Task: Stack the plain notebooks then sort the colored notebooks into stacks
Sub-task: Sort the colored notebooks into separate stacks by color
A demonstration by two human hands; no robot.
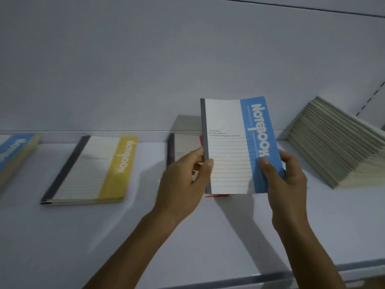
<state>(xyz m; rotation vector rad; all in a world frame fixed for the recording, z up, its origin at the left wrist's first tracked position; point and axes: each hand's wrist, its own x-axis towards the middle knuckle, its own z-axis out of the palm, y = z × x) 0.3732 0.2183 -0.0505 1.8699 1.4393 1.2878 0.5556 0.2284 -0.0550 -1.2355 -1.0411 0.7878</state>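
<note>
A blue-striped notebook (235,142) is held upright above the white shelf (145,236). My left hand (183,184) pinches its grey spine edge and my right hand (285,176) grips its blue edge. Behind it lies a red-striped notebook stack (183,149), mostly hidden by the blue notebook and my left hand. A yellow-striped notebook stack (91,170) lies flat to the left. Another blue-striped stack (14,151) sits at the far left edge. A tall stack of plain notebooks (337,147) leans at the right.
The shelf's back wall (145,69) rises right behind the notebooks. A slotted upright (370,99) runs at the far right. The shelf's front edge (312,274) crosses the lower right.
</note>
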